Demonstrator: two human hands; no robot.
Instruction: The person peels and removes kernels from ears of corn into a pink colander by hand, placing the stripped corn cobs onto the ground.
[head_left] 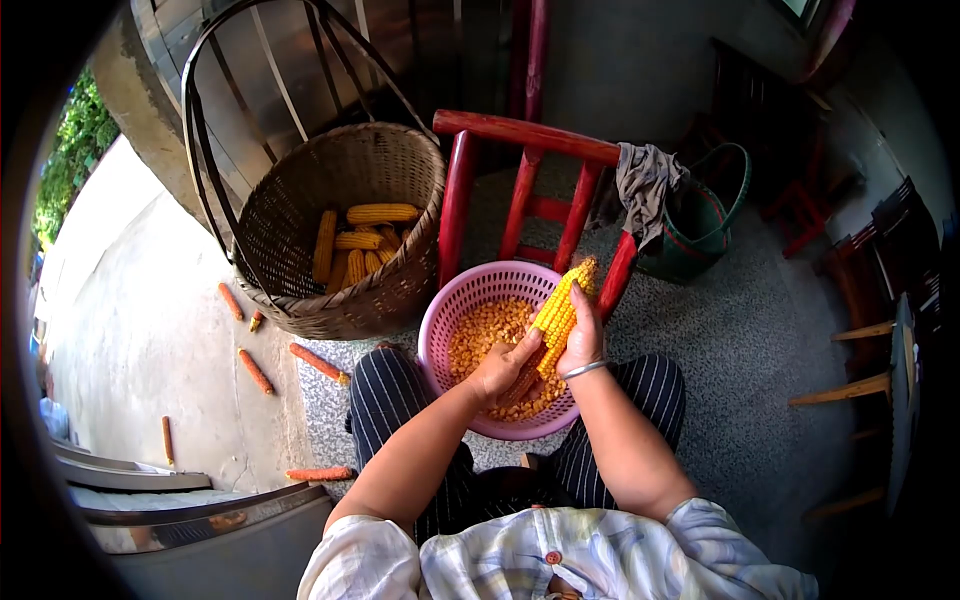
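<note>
An ear of yellow corn (560, 312) is held at a slant above a pink plastic basket (436, 382), its tip up and to the right. My right hand (582, 338), with a silver bangle at the wrist, wraps round the ear's right side. My left hand (497, 374) is closed at the lower left of the ear, thumb pressed against the kernels. Reddish bare cob (523, 382) shows beside the left fingers; I cannot tell whether it belongs to the same ear. Loose corn kernels (480, 333) lie in the basket, between my knees.
A tall-handled woven basket (290, 300) at the upper left holds several corn ears (383, 213). Bare cobs (256, 371) lie scattered on the left floor. Ahead stands a red wooden chair (520, 128) with a grey cloth (648, 190); behind it is a green bag (690, 245).
</note>
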